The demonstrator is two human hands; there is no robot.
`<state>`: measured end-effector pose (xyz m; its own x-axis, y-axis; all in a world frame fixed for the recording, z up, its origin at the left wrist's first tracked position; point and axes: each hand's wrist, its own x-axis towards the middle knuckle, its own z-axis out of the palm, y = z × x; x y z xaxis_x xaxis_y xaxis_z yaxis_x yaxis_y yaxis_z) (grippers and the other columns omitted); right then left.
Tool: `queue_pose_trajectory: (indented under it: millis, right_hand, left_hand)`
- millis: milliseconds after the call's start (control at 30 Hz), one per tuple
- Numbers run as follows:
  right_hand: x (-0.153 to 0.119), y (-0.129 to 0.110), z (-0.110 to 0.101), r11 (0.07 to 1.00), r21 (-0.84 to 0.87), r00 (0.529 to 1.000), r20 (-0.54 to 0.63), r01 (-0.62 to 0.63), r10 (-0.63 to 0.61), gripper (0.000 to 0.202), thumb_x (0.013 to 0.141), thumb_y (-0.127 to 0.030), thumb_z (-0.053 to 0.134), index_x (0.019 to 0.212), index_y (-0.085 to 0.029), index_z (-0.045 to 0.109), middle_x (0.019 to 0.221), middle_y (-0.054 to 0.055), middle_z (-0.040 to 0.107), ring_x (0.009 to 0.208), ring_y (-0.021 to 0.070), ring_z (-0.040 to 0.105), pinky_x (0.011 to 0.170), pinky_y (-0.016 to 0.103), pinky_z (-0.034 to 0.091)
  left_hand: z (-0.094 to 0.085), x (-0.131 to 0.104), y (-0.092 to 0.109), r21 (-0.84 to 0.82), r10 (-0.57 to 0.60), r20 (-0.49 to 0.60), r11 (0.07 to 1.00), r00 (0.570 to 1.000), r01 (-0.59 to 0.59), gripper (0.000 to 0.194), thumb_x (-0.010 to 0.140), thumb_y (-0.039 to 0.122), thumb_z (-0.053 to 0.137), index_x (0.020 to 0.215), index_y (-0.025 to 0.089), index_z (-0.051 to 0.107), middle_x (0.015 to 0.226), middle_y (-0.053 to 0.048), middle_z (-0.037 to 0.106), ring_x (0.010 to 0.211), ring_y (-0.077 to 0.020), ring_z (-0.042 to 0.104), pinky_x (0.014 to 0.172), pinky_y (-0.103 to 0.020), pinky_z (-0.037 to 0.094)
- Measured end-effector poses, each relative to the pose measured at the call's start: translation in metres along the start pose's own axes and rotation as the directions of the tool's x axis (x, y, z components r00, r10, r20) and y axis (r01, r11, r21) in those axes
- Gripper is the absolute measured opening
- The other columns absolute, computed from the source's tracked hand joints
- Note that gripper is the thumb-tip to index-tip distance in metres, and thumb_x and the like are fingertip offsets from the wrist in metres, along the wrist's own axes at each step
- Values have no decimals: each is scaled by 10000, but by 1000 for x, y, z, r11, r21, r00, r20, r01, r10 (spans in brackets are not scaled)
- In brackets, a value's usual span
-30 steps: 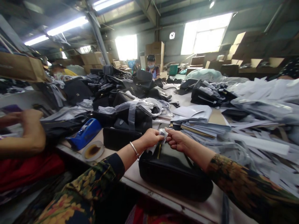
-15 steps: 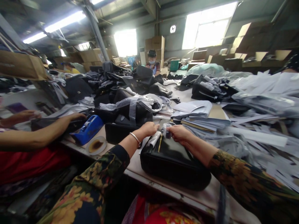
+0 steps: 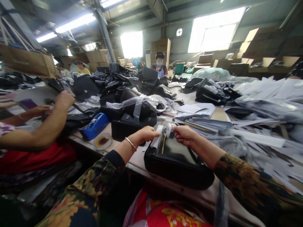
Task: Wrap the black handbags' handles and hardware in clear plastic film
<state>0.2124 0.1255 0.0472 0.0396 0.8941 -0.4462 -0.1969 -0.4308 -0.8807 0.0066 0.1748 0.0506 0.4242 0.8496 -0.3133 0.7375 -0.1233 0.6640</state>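
A glossy black bag (image 3: 180, 164) with a gold zipper (image 3: 163, 143) lies at the table's front edge. My left hand (image 3: 148, 133), a bracelet at its wrist, is closed at the bag's upper left, its fingertips pinching the white wrapping (image 3: 156, 138) beside the zipper. To its right my right hand (image 3: 186, 135) pinches a clear plastic-wrapped piece (image 3: 170, 130) over the bag's top. What lies inside that plastic is too small to tell.
On the left are a blue tape dispenser (image 3: 95, 126), a tape roll (image 3: 102, 141) and another person's arms (image 3: 47, 126). Black bags (image 3: 118, 85) are heaped behind. White sheets (image 3: 199, 110) and paper strips (image 3: 260, 137) spread across the right.
My left hand has moved slightly left, away from my right hand, and more of the white wrapping shows. The neighbouring person's arm has lifted from the black bag. The view has shifted slightly.
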Motion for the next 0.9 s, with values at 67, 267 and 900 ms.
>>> queue_pose_trajectory:
  millis: [67, 267, 900]
  right_hand:
    - [-8, 4, 4, 999, -23, 999, 11, 33, -33, 297, 877, -240, 618, 656, -214, 422, 417, -123, 293, 351, 32, 182, 356, 170, 101]
    - [-26, 32, 22, 946, -204, 968, 44, 252, -248, 283, 752, -339, 752, 630, -195, 541, 410, -90, 377, 368, 50, 291, 376, 208, 161]
    - [-93, 65, 46, 982, 161, 950, 280, 95, -138, 228, 684, -335, 762, 752, -170, 620, 512, -69, 446, 425, 51, 340, 426, 208, 237]
  left_hand:
    - [3, -18, -7, -172, 65, -88, 982, 994, -79, 411, 854, 571, 571, 843, 161, 601, 689, 12, 570, 573, -111, 511, 525, -226, 394]
    - [25, -64, -13, -555, 218, -282, 757, 934, -344, 430, 730, 519, 795, 850, 152, 605, 801, -8, 634, 710, -127, 578, 663, -242, 459]
    - [61, -135, -6, -239, 207, -517, 897, 831, -372, 427, 769, 447, 789, 1059, 160, 663, 989, -65, 619, 775, -172, 600, 733, -300, 512]
